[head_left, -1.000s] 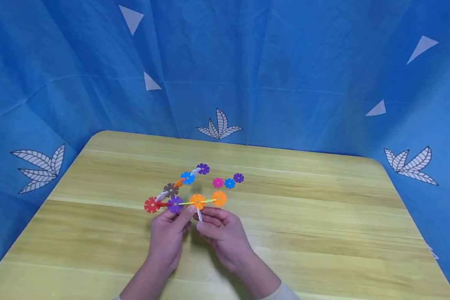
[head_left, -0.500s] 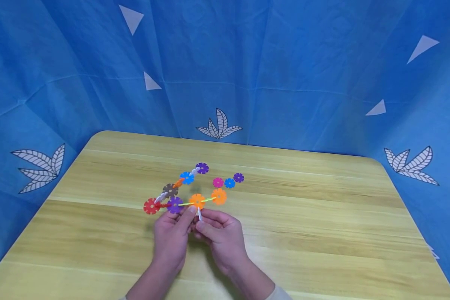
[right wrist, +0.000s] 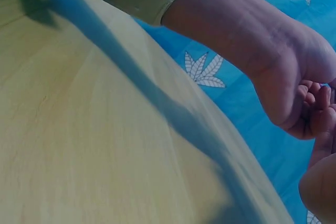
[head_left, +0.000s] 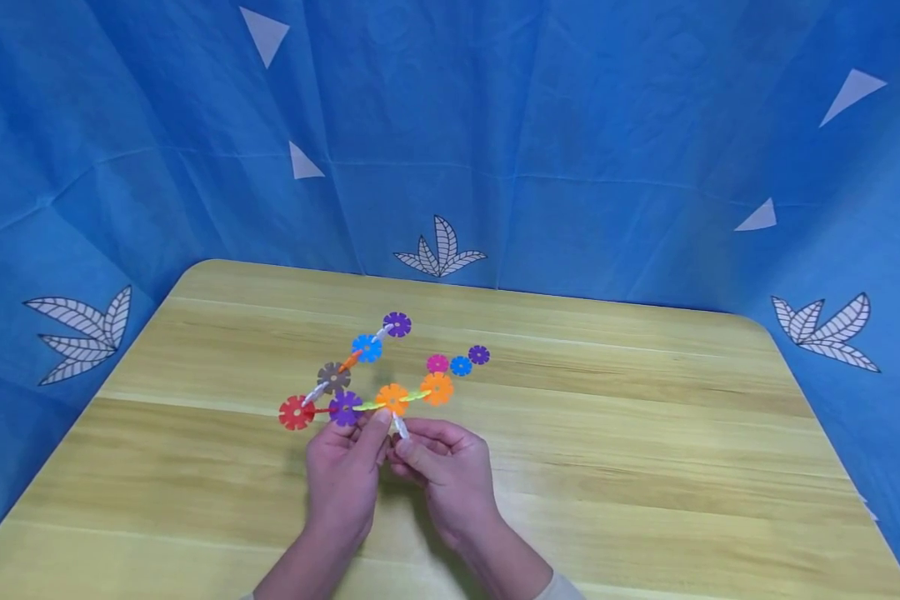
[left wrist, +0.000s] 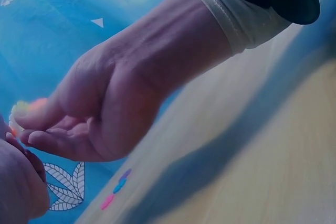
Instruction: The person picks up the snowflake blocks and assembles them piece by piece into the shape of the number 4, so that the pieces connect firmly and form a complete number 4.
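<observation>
Several plastic snowflake discs are slotted together into a bent chain, held up over the table. My left hand (head_left: 343, 483) has its thumb on an orange snowflake disc (head_left: 392, 399), pinching the chain there. My right hand (head_left: 452, 479) pinches a white snowflake disc (head_left: 401, 427), which joins the orange one from below. From the held spot the chain runs left through a purple disc (head_left: 346, 408) to a red disc (head_left: 297, 412). It then bends back past a brown disc (head_left: 333, 377) and a blue disc (head_left: 367, 347). A second orange disc (head_left: 437, 388) forms the right end.
Three loose discs lie on the wooden table (head_left: 645, 433) beyond the chain: pink (head_left: 437, 364), blue (head_left: 461, 366) and purple (head_left: 479, 355). A blue curtain (head_left: 607, 167) with leaf prints hangs behind the table and along its sides.
The chain has tilted, its far purple end shifting up and to the left. My hands have drawn slightly closer together. More of the white disc's face shows now.
</observation>
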Demonstrator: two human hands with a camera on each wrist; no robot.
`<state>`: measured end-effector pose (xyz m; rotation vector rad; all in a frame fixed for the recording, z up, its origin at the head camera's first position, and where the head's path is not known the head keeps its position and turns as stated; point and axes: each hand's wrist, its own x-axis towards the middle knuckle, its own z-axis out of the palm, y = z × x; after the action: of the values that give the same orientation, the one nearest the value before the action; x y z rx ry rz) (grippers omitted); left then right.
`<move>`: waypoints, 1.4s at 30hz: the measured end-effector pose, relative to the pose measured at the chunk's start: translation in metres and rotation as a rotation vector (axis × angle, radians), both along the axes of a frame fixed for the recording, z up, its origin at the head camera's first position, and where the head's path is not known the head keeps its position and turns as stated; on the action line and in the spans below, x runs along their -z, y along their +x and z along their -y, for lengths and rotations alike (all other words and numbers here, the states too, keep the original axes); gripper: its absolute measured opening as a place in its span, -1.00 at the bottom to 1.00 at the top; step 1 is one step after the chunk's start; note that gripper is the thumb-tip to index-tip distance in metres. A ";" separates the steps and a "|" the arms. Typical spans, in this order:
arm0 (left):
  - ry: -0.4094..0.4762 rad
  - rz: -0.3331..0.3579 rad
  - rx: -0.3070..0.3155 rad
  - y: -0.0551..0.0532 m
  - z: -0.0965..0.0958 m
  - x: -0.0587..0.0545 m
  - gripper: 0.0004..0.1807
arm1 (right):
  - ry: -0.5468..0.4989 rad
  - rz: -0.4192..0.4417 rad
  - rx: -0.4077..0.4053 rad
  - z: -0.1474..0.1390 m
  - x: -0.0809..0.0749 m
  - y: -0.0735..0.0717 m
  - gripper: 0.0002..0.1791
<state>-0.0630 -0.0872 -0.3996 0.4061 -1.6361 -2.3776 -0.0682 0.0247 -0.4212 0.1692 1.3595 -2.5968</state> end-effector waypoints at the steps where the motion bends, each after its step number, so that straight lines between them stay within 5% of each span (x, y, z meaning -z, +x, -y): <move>1: -0.001 -0.005 -0.002 0.000 -0.001 -0.001 -0.91 | 0.000 -0.001 0.004 0.000 -0.001 0.000 -0.77; 8: 0.017 -0.013 -0.015 0.002 -0.005 -0.003 -0.90 | 0.016 -0.026 0.019 0.003 -0.001 0.001 -0.74; 19: 0.089 -0.008 0.022 0.003 -0.004 -0.002 -0.89 | 0.108 -0.255 -0.008 -0.007 0.008 -0.007 -0.54; 27: 0.133 0.024 0.137 0.005 -0.004 -0.003 -0.83 | 0.030 -0.417 -0.176 -0.024 0.009 -0.022 -0.15; 34: 0.135 0.029 0.195 0.007 -0.005 -0.005 -0.80 | 0.054 -0.479 -0.310 -0.035 0.008 -0.030 -0.12; 42: 0.153 0.025 0.226 0.008 -0.006 -0.006 -0.81 | 0.062 -0.552 -0.337 -0.038 0.006 -0.033 -0.18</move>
<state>-0.0547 -0.0816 -0.3937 0.2910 -1.5915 -2.6849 -0.1013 0.0625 -0.4275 -0.7541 1.4653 -2.3963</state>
